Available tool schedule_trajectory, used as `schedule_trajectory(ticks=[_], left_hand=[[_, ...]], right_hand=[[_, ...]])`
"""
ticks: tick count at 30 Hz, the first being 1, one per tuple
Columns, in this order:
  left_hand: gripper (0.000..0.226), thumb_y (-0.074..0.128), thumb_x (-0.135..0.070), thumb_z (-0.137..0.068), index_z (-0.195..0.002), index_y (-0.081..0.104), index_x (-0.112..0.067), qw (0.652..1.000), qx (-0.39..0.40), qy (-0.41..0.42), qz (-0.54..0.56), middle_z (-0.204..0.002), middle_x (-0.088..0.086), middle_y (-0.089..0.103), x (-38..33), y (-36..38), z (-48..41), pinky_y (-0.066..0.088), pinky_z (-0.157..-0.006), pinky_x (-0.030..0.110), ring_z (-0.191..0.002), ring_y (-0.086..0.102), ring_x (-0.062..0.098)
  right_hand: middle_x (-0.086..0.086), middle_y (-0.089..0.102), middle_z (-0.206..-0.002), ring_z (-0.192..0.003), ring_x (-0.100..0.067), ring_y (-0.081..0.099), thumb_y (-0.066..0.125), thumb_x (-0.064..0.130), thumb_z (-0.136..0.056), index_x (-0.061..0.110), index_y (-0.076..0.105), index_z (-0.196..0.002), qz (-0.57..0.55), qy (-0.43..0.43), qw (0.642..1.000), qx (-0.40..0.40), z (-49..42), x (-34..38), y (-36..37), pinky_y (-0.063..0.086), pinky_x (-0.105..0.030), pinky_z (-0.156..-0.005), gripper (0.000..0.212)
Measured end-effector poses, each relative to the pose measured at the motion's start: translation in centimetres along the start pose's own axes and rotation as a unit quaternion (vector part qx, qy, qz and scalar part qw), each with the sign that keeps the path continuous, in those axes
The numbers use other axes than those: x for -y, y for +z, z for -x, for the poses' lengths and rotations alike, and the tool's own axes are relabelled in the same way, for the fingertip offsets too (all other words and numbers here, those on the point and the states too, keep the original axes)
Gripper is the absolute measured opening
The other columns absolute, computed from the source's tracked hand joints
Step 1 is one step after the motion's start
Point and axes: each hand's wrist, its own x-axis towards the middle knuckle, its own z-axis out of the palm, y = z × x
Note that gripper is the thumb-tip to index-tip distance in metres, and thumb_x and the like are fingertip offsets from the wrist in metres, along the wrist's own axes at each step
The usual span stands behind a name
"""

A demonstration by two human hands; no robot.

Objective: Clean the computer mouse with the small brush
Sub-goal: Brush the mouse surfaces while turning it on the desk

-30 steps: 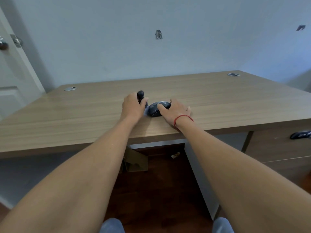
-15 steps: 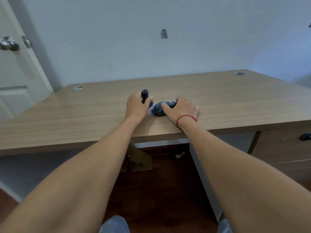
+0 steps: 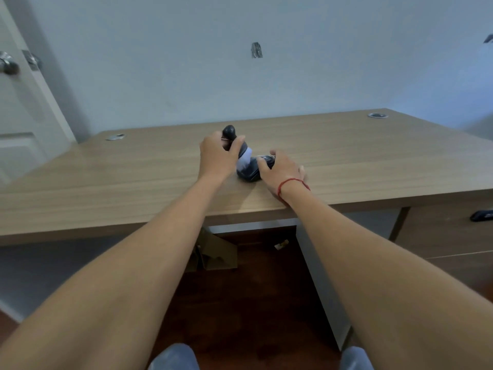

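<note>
A dark grey computer mouse (image 3: 250, 172) lies on the wooden desk (image 3: 373, 161) near its front edge. My right hand (image 3: 280, 170) rests over its right side and holds it down. My left hand (image 3: 217, 156) grips the black knobbed handle of a small brush (image 3: 230, 132). The brush's pale bristles (image 3: 245, 158) touch the left top of the mouse. Much of the mouse is hidden by my right fingers and the bristles.
Two round metal cable grommets (image 3: 115, 137) (image 3: 377, 115) sit at the desk's back corners. A drawer unit with a black handle (image 3: 481, 215) is under the right side. A door (image 3: 18, 102) stands at far left. A cardboard piece (image 3: 216, 252) lies on the floor below.
My left hand has lifted and tilted the brush, so its pale bristles now show against the mouse's left side. My right hand has stayed on the mouse.
</note>
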Motion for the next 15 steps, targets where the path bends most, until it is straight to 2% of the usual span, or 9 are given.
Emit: schedule_trajectory(ticks=[5, 11, 15], left_hand=[[0.038, 0.061, -0.029, -0.087, -0.060, 0.039, -0.013, 0.991, 0.057, -0.008, -0.124, -0.064, 0.009, 0.050, 2.1, -0.6, 0.2, 0.033, -0.062, 0.030, -0.068, 0.049, 0.032], [0.027, 0.060, -0.030, -0.090, -0.079, 0.053, -0.006, 0.998, 0.012, -0.021, -0.059, -0.082, 0.010, 0.057, 0.4, 0.1, 0.3, 0.035, -0.066, 0.027, -0.075, 0.051, 0.024], [0.036, 0.061, -0.030, -0.087, -0.064, 0.045, -0.007, 0.993, 0.028, -0.060, -0.096, -0.073, 0.012, 0.052, 1.8, 0.1, -0.1, 0.031, -0.059, 0.028, -0.068, 0.047, 0.026]], right_hand=[[-0.004, 0.055, -0.140, -0.133, -0.025, 0.046, 0.042, 0.043, -0.099, 0.018, 0.043, -0.142, 0.002, -0.010, 1.000, 0.016, 0.2, 0.0, -0.1, 0.015, -0.046, -0.120, 0.049], [-0.005, 0.061, -0.128, -0.121, -0.027, 0.054, 0.046, 0.045, -0.097, 0.019, 0.055, -0.129, -0.012, -0.007, 1.000, 0.026, 0.4, 0.1, -0.4, 0.032, -0.045, -0.113, 0.042], [-0.004, 0.066, -0.118, -0.113, -0.027, 0.058, 0.043, 0.043, -0.096, 0.023, 0.064, -0.116, -0.010, -0.013, 1.000, -0.003, 0.0, 0.1, 0.1, 0.042, -0.040, -0.102, 0.035]])
